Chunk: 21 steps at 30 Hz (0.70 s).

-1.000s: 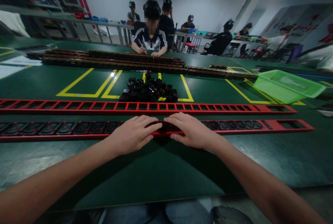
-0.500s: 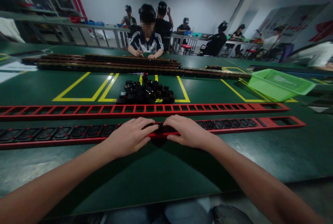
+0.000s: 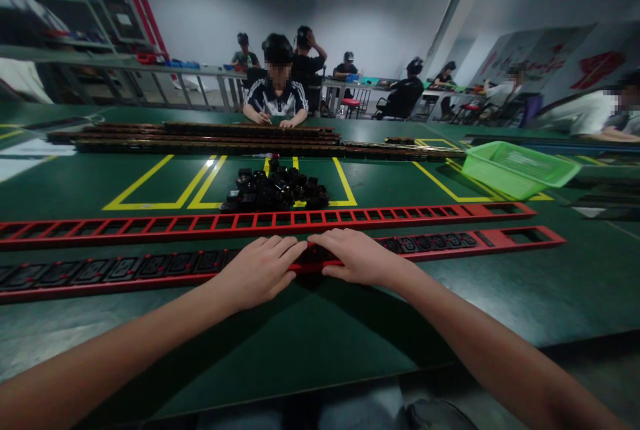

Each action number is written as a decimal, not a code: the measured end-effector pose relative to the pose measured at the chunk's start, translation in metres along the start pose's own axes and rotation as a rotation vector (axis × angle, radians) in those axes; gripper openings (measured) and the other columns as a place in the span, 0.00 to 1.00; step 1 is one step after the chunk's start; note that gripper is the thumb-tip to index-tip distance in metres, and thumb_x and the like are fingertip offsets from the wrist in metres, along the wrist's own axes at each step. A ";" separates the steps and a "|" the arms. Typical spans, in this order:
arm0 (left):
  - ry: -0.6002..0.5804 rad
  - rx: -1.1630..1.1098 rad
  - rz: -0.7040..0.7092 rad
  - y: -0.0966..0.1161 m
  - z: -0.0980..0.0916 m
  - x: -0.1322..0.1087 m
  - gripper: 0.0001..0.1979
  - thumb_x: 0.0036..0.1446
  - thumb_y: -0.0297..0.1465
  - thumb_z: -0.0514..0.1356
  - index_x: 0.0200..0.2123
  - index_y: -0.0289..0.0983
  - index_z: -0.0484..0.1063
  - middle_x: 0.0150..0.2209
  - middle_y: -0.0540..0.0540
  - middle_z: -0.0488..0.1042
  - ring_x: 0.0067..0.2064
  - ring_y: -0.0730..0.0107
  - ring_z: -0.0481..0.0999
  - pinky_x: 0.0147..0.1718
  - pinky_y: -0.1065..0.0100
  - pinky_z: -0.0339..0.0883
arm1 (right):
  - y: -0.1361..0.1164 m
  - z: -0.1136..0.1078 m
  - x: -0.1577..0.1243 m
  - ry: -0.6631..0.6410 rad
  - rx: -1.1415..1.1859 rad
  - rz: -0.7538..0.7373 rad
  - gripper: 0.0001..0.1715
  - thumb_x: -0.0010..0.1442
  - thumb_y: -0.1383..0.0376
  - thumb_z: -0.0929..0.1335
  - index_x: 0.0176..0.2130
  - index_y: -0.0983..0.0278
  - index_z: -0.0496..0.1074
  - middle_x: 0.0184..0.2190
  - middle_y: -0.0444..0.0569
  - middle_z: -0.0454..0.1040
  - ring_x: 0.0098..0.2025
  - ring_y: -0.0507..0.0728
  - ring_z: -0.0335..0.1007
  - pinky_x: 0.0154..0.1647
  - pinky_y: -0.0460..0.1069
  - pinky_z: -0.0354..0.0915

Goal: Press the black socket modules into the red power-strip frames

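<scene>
A long red strip lies across the green table in front of me, set with a row of black power sockets. My left hand grips the strip near its middle, fingers over the top and thumb along the near edge. Close beside it, my right hand holds the same strip in a similar way, the fingertips of both hands almost meeting. The sockets under my fingers are mostly hidden. Just behind runs a second red strip with open slots.
A heap of black sockets lies beyond the strips, among yellow tape lines. Long dark metal rails are stacked farther back. At the right a green plastic basket sits tilted. Across the table sits a person; others work behind.
The view has tilted up and shifted slightly right. My fingertips have drawn closer together over the strip, covering the gap where a black piece showed.
</scene>
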<state>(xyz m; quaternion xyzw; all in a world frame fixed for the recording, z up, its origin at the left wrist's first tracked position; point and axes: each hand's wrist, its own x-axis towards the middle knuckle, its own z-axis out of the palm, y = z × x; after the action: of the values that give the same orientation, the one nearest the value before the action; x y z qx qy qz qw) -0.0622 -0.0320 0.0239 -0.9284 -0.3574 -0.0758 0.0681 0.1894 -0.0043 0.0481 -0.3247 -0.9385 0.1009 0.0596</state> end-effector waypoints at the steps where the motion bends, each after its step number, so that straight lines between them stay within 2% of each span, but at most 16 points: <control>1: -0.009 0.013 0.008 0.004 0.000 0.005 0.24 0.67 0.34 0.54 0.64 0.34 0.60 0.58 0.38 0.71 0.53 0.55 0.72 0.50 0.55 0.69 | 0.004 -0.002 -0.003 -0.008 -0.014 0.000 0.36 0.61 0.61 0.73 0.64 0.66 0.63 0.55 0.60 0.73 0.55 0.66 0.71 0.56 0.59 0.67; 4: -0.028 0.036 0.034 0.015 0.003 0.022 0.25 0.67 0.35 0.54 0.64 0.36 0.59 0.56 0.39 0.72 0.51 0.56 0.74 0.47 0.57 0.70 | 0.017 -0.005 -0.012 -0.019 -0.013 0.001 0.33 0.61 0.59 0.73 0.62 0.64 0.66 0.53 0.59 0.75 0.53 0.65 0.73 0.54 0.57 0.68; 8: -0.016 0.067 0.000 0.028 0.011 0.035 0.21 0.66 0.34 0.53 0.61 0.35 0.63 0.55 0.38 0.72 0.49 0.55 0.75 0.46 0.57 0.70 | 0.030 -0.003 -0.022 0.028 0.046 0.009 0.32 0.61 0.57 0.73 0.60 0.65 0.69 0.54 0.58 0.75 0.54 0.64 0.72 0.56 0.56 0.66; 13: 0.045 0.090 -0.020 0.032 0.020 0.033 0.20 0.66 0.33 0.52 0.60 0.34 0.65 0.56 0.37 0.72 0.51 0.54 0.75 0.47 0.55 0.70 | 0.031 -0.001 -0.025 0.068 0.099 0.020 0.29 0.63 0.59 0.72 0.60 0.63 0.69 0.53 0.57 0.76 0.53 0.63 0.73 0.54 0.55 0.67; 18: 0.073 0.086 -0.018 0.032 0.021 0.031 0.21 0.66 0.33 0.53 0.60 0.34 0.66 0.56 0.37 0.73 0.51 0.53 0.75 0.47 0.55 0.70 | 0.031 0.002 -0.025 0.101 0.158 0.103 0.27 0.66 0.59 0.69 0.61 0.63 0.68 0.56 0.56 0.75 0.56 0.62 0.72 0.56 0.55 0.66; 21: 0.083 0.081 -0.023 0.033 0.022 0.030 0.22 0.66 0.33 0.52 0.61 0.36 0.65 0.56 0.37 0.72 0.50 0.54 0.75 0.46 0.55 0.69 | 0.030 0.002 -0.026 0.092 0.167 0.099 0.24 0.67 0.60 0.68 0.60 0.64 0.69 0.55 0.56 0.75 0.56 0.62 0.72 0.57 0.55 0.66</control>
<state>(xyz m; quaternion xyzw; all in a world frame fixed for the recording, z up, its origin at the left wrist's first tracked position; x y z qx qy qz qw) -0.0158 -0.0322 0.0061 -0.9168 -0.3676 -0.1004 0.1196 0.2267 0.0024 0.0380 -0.3688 -0.9059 0.1666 0.1246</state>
